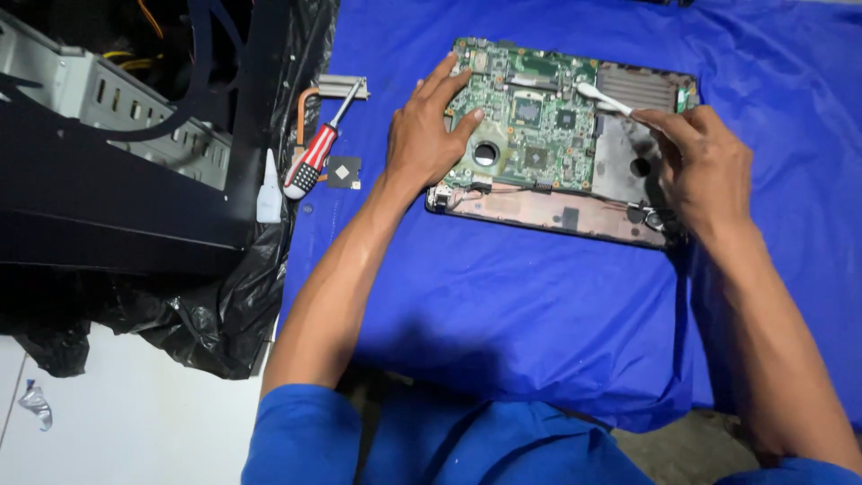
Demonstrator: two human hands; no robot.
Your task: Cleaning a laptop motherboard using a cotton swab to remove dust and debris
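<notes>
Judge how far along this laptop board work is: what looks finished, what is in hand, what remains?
Done: the laptop lies opened, its green circuit board exposed; a screwdriver and a small dark square part lie set aside on the blue cloth.
In hand: the left hand steadies the board while the right hand holds a white swab over it.
Left: the laptop is not yet closed up.

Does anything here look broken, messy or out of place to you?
Mostly no. The opened laptop lies slightly askew on the blue cloth, its green board bare. The left hand rests on it; the right hand holds a white swab. A screwdriver lies loose beside it.
</notes>
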